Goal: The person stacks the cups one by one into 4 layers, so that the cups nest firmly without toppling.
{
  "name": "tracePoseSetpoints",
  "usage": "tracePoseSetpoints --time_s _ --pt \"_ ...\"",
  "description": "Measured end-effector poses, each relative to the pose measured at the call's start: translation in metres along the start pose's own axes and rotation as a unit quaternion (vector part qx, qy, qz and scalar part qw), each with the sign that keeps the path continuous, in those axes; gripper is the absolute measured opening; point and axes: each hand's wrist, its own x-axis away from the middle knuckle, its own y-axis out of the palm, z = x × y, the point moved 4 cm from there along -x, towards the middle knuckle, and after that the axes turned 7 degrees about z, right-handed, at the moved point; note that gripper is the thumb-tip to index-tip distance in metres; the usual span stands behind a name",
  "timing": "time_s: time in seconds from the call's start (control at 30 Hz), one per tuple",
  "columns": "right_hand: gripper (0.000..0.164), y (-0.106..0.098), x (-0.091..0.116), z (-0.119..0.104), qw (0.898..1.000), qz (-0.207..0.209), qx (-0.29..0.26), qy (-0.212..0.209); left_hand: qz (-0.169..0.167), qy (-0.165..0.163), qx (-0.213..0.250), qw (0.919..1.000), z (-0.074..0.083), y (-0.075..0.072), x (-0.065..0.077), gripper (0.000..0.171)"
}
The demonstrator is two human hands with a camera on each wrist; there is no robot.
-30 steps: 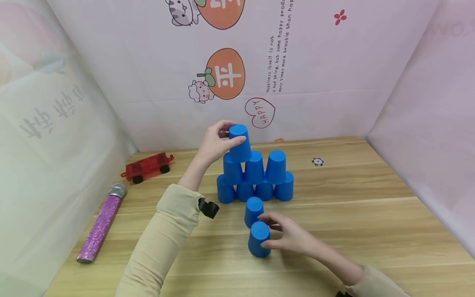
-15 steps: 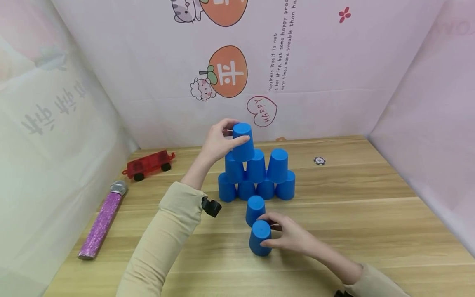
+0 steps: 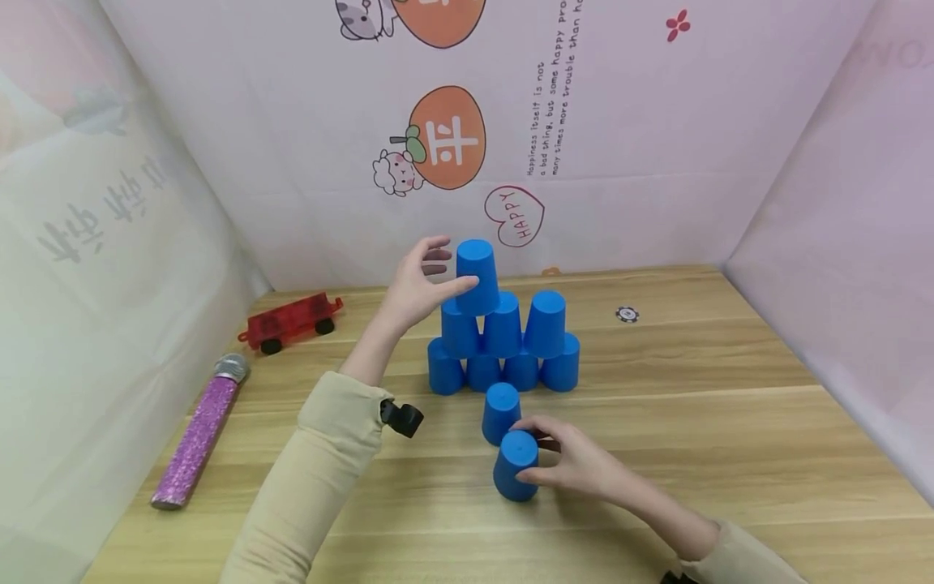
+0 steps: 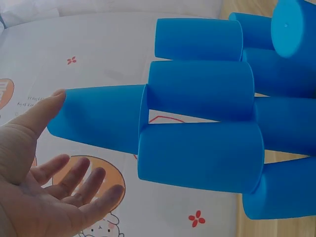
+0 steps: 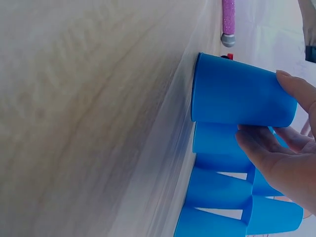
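Upside-down blue plastic cups are stacked as a pyramid: several in the bottom row [image 3: 560, 362], three in the middle row [image 3: 546, 324], and a single top cup [image 3: 477, 280] over the left pair. My left hand [image 3: 423, 284] is beside that top cup with its fingers spread away from the wall; in the left wrist view the thumb [image 4: 42, 111] lies at the cup's closed end. In front of the pyramid stand two more cups, one behind the other. My right hand [image 3: 576, 460] holds the front cup [image 3: 514, 466] between thumb and fingers, close to the rear cup [image 3: 501, 414].
On the left of the wooden table [image 3: 657, 438] lie a purple glitter microphone [image 3: 197, 442] and a red toy wagon [image 3: 292, 322]. A poker chip [image 3: 627, 314] lies at the back right. Printed white cloth [image 3: 613, 203] walls the table at the back and both sides.
My left fingers have loosened from the top cup and drawn back left, leaving it on the middle row. The front cup has shifted slightly right with my right hand.
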Motion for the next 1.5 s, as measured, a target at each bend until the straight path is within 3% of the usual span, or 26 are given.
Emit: tracePoseSetpoints --time_s 0.37,0.9,1.27,1.5 --pt "0.049 -0.026 0.009 0.004 0.999 0.034 0.027 -0.011 0.012 0.010 -0.022 0.9996 -0.010 -0.011 0.013 0.069" --pt "0.045 -0.076 0.022 0.003 0.989 0.134 0.063 -0.023 0.028 -0.003 -0.005 0.9996 -0.029 -0.018 0.045 0.065" --pt "0.045 -0.105 0.027 -0.002 0.975 0.193 0.101 -0.037 -0.002 -0.010 0.003 0.9999 -0.050 -0.003 0.068 0.060" --pt "0.044 -0.119 0.026 -0.010 0.970 0.211 0.110 -0.043 -0.014 -0.038 0.037 0.9985 -0.070 0.009 0.084 0.059"
